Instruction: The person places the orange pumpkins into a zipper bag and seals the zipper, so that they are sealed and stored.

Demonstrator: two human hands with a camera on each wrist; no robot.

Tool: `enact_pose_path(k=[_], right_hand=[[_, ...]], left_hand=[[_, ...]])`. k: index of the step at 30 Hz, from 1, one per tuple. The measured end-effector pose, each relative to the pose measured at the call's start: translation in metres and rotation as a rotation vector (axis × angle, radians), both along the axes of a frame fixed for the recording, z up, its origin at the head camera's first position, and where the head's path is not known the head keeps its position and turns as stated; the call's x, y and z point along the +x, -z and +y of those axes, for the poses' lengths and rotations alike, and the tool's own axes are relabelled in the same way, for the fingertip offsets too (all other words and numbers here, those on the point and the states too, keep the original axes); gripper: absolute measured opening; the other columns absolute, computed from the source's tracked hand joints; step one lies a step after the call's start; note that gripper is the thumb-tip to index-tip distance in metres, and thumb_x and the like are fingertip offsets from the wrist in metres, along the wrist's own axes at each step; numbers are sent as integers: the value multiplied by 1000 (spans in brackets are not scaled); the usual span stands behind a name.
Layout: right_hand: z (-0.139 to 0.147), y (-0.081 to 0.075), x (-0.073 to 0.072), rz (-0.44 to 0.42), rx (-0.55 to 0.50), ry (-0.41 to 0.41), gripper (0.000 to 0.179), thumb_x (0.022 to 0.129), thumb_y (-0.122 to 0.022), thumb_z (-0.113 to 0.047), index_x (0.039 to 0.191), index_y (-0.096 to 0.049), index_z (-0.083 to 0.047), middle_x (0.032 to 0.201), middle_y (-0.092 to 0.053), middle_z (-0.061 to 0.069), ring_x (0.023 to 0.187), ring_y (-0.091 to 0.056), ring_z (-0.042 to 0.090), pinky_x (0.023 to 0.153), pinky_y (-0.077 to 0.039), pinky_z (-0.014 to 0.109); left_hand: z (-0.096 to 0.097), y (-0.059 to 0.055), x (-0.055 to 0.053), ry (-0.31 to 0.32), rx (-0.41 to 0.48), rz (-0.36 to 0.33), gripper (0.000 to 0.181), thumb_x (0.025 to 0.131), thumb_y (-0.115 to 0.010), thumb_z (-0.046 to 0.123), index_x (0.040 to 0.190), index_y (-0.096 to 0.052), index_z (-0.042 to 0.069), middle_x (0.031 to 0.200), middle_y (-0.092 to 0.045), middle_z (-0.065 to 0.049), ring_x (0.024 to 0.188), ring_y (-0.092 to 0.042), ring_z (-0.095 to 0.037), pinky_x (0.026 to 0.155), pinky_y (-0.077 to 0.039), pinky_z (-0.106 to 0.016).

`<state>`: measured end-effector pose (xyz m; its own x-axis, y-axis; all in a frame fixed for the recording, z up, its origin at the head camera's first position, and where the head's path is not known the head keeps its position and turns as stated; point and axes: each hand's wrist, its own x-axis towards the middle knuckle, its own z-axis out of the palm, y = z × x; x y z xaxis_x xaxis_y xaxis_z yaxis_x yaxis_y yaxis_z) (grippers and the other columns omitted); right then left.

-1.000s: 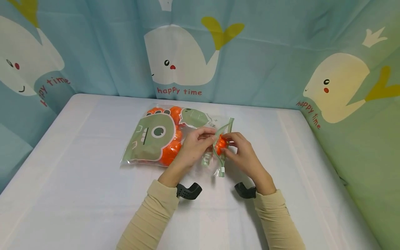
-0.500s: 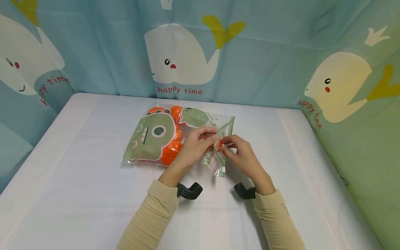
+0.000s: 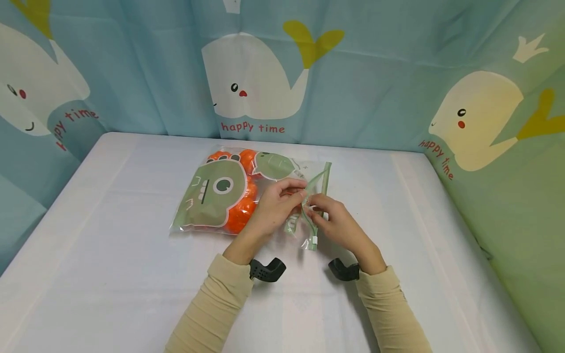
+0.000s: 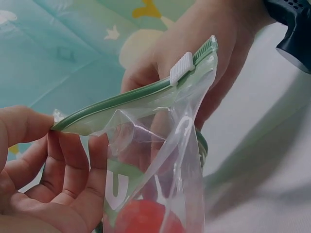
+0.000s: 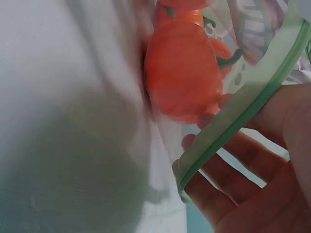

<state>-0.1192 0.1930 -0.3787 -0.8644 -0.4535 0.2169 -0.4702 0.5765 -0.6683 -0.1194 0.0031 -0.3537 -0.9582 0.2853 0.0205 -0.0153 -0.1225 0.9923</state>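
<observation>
A clear zip bag (image 3: 222,189) with a green monster print lies on the table, bulging with orange toy pumpkins (image 3: 240,215). My left hand (image 3: 275,203) pinches the green zip edge (image 4: 102,107) between thumb and fingers, holding the mouth apart; its other fingers are loosely bent in the left wrist view. My right hand (image 3: 337,215) reaches into the mouth with its fingers fairly straight. In the right wrist view, a pumpkin (image 5: 182,73) with a green stem lies inside the bag, with fingertips right at its near end. In the head view nothing orange shows between the right fingers.
A white zip slider (image 3: 315,239) sits at the near end of the bag's mouth. The white-covered table (image 3: 132,284) meets a blue curtain (image 3: 375,98) with whales behind and at the sides. Black wrist cameras (image 3: 268,269) stick out from both wrists.
The orange pumpkin that showed between the right fingers at the bag's mouth has gone inside. My right hand has moved left, further into the mouth. The left hand keeps its hold.
</observation>
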Motion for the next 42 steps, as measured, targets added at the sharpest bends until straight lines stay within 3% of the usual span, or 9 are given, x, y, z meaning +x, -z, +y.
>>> enact_pose_path(k=[10, 13, 17, 21, 24, 27, 30, 36, 42], right_hand=[[17, -9, -4, 9, -131, 153, 20, 98, -58, -4, 116, -67, -1, 116, -68, 13, 112, -65, 29, 98, -53, 48], [18, -9, -7, 13, -143, 213, 20, 99, -57, -6, 115, -68, -3, 117, -69, 12, 112, -66, 27, 95, -54, 43], [21, -7, -14, -29, -207, 316, 22, 101, -54, -11, 117, -66, -2, 116, -69, 15, 109, -66, 28, 89, -55, 27], [21, -10, -27, -119, -312, 405, 31, 104, -49, -18, 125, -59, 3, 118, -65, 21, 108, -64, 33, 88, -57, 29], [20, -14, -40, -261, -353, 400, 42, 105, -47, -29, 131, -53, 4, 121, -61, 22, 108, -65, 29, 91, -57, 37], [20, -19, -49, -424, -375, 361, 55, 105, -44, -41, 130, -51, 7, 119, -58, 18, 101, -67, 21, 88, -59, 37], [22, -25, -55, -516, -392, 337, 62, 103, -45, -47, 127, -51, 10, 113, -57, 15, 90, -68, 15, 81, -61, 35], [24, -34, -60, -523, -360, 301, 46, 103, -51, -28, 123, -52, 13, 103, -62, 13, 79, -68, 11, 73, -61, 32], [23, -41, -62, -480, -328, 303, 33, 102, -54, -18, 117, -54, 11, 98, -65, 8, 76, -69, 11, 69, -61, 30]], left_hand=[[-1, -5, 2, -3, -82, 55, 30, 93, -66, 6, 122, -65, 1, 105, -64, -12, 86, -64, -17, 76, -54, -18], [-1, -5, 1, -25, -116, 71, 27, 93, -67, 7, 119, -67, 5, 103, -64, -10, 85, -65, -20, 74, -55, -19], [-1, -4, 2, -48, -166, 112, 24, 93, -67, 8, 117, -69, 7, 101, -65, -9, 81, -63, -18, 71, -53, -18], [-1, -5, 4, -62, -230, 173, 24, 92, -68, 10, 116, -70, 9, 100, -67, -7, 81, -61, -15, 70, -50, -18], [0, -6, 6, -58, -275, 201, 24, 92, -68, 11, 116, -71, 11, 100, -68, -5, 85, -62, -16, 72, -51, -20], [2, -6, 9, -41, -318, 223, 25, 92, -68, 11, 117, -71, 12, 101, -68, -4, 88, -63, -16, 75, -53, -22], [6, -6, 11, -34, -362, 255, 27, 91, -69, 11, 117, -71, 13, 100, -68, -2, 88, -65, -13, 76, -54, -22], [15, -10, 18, -68, -483, 358, 26, 87, -69, 8, 113, -73, 11, 93, -64, 0, 78, -62, -8, 70, -53, -17], [25, -14, 30, -84, -746, 528, 26, 87, -68, 5, 112, -72, 10, 97, -60, -3, 79, -60, -12, 72, -53, -17]])
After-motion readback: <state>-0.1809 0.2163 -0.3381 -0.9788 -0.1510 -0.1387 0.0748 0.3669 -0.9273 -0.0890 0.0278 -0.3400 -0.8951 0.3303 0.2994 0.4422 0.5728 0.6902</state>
